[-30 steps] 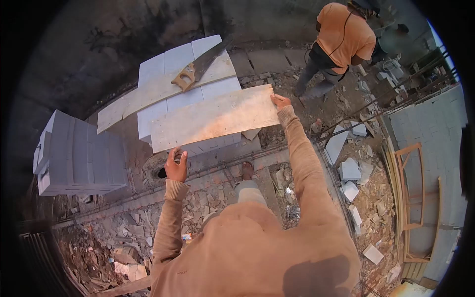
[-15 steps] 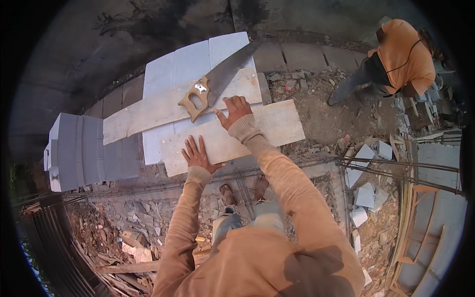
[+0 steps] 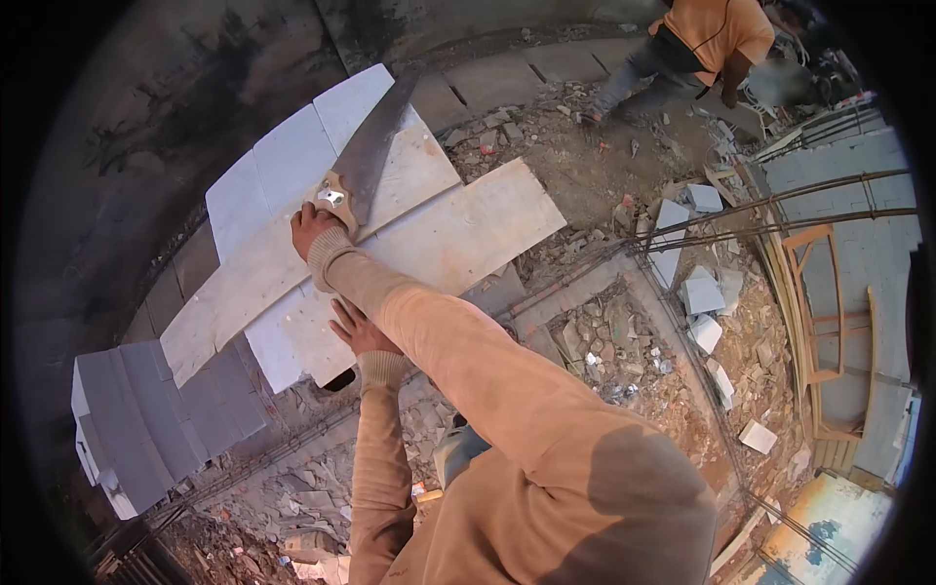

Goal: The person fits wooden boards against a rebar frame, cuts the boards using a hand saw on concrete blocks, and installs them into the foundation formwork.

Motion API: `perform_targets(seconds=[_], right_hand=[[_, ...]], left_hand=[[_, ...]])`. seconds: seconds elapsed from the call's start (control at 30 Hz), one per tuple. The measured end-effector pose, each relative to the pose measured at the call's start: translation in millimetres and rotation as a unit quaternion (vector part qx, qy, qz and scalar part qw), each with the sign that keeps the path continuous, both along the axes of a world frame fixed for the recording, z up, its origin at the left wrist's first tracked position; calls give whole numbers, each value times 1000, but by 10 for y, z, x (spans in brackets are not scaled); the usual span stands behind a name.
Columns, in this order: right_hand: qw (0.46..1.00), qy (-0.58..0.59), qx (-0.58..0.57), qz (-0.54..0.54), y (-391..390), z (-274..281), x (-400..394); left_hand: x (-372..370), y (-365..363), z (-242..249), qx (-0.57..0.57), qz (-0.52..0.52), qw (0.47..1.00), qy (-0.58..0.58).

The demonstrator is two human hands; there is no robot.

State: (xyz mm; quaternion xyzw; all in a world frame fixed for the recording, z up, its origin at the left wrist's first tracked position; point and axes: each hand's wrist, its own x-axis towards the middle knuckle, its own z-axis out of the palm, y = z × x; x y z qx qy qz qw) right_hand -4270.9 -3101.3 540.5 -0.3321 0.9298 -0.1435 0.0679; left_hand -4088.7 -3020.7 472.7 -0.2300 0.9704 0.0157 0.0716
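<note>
My right hand (image 3: 314, 228) is closed around the wooden handle of a handsaw (image 3: 373, 156), hiding part of that handle. The saw's wide dark blade points up and away, lying across a long wooden board (image 3: 249, 268) and pale blocks (image 3: 290, 146). Nearer to me, a second board (image 3: 458, 234) lies alongside the first. My left hand (image 3: 363, 330) rests on its near left part with fingers spread, below my right forearm, which crosses over the board.
Grey blocks (image 3: 161, 419) are stacked at left. Another person in an orange top (image 3: 717, 39) bends at the upper right. Rubble (image 3: 609, 331), broken white blocks (image 3: 702, 292) and long steel rods (image 3: 780, 219) lie to the right, near a wooden frame (image 3: 817, 302).
My right hand has left the near board and moved left onto the saw handle. My left hand stays on the near board. The view has turned, and the other person appears farther up.
</note>
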Motion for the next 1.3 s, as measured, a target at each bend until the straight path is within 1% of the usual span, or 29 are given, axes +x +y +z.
perform_targets(seconds=[0.03, 0.07, 0.1, 0.13, 0.17, 0.2, 0.23, 0.27, 0.3, 0.33, 0.37, 0.4, 0.43, 0.47, 0.5, 0.57, 0.63, 0.7, 0.73, 0.8, 0.87, 0.9, 0.93, 1.0, 1.07, 1.1, 1.17, 1.23, 1.3], right_hand=[[1000, 5, 3, -7, -30, 8, -38], [997, 55, -12, -47, -42, 8, -69], [994, 79, -14, -68, 21, -36, -83], [991, 102, -17, -89, 120, 0, -88], [987, 73, -71, -124, 413, 318, -121], [979, 45, -125, -157, 751, 621, -164], [967, 22, -185, -173, 1104, 810, -237], [952, -4, -245, -186, 1505, 985, -290], [922, 15, -324, -212, 1943, 1140, -277], [893, 38, -399, -204, 2407, 1237, -217], [862, 49, -478, -160, 2852, 1278, -79], [870, 40, -466, -156, 3282, 1188, 69], [843, -39, -499, -200, 3614, 1078, 214], [787, -73, -574, -215, 3816, 1050, 347], [792, -88, -563, -220, 4131, 984, 450], [799, -112, -536, -248, 4506, 850, 695], [800, -135, -518, -271, 4674, 681, 916], [830, -55, -491, -260, 4716, 459, 1057], [828, -68, -493, -259, 4726, 393, 1068], [839, -44, -481, -250, 4771, 314, 1121], [828, -79, -494, -253, 4785, 180, 1142], [835, -80, -489, -239, 4777, 156, 1169], [843, -78, -485, -222, 4767, 152, 1190], [845, -97, -477, -220, 4745, 129, 1199], [868, -29, -467, -165, 4700, 54, 1212], [869, -31, -460, -178, 4666, 5, 1268], [859, -41, -476, -185, 4616, -22, 1292], [845, -61, -497, -188, 4574, -24, 1308], [848, -55, -494, -182, 4561, -53, 1319]], left_hand=[[-36, -61, -5, 3, -7, 1000, 5], [-69, -86, -17, -17, -5, 1000, 9], [-79, -57, -41, -35, -2, 999, 10], [-100, 5, 117, -27, -7, 1000, 9], [-157, 63, 444, 17, 16, 1000, -10], [-193, 123, 624, 62, 40, 997, -28], [-186, 138, 595, 72, 47, 996, 4], [-190, 145, 592, 79, 50, 996, 4], [-204, 137, 603, 69, 45, 997, -2], [-211, 122, 603, 57, 42, 997, -7], [-222, 106, 576, 52, 34, 998, -3], [-239, 101, 575, 53, 42, 998, -3], [-271, 95, 589, 42, 43, 998, -28], [-352, 110, 609, 30, 46, 997, -51], [-439, 178, 687, 27, 56, 997, -52], [-638, 466, 868, 20, -23, 999, -38], [-964, 853, 823, 80, -161, 980, 86], [-1364, 1219, 716, 89, -196, 974, 71], [-1505, 1264, 598, 85, -189, 976, 61], [-1666, 1354, 339, 14, -183, 980, 83], [-1709, 1314, 235, 12, -174, 982, 79], [-1724, 1294, 161, 11, -164, 981, 105], [-1708, 1299, 159, 9, -152, 979, 134], [-1719, 1334, 172, 10, -138, 983, 122], [-1766, 1351, 169, 15, -95, 989, 113], [-1778, 1358, 172, 15, -99, 989, 111], [-1813, 1385, 168, 2, -68, 992, 104], [-1826, 1388, 151, -5, -68, 992, 107], [-1821, 1394, 139, -18, -64, 992, 109]])
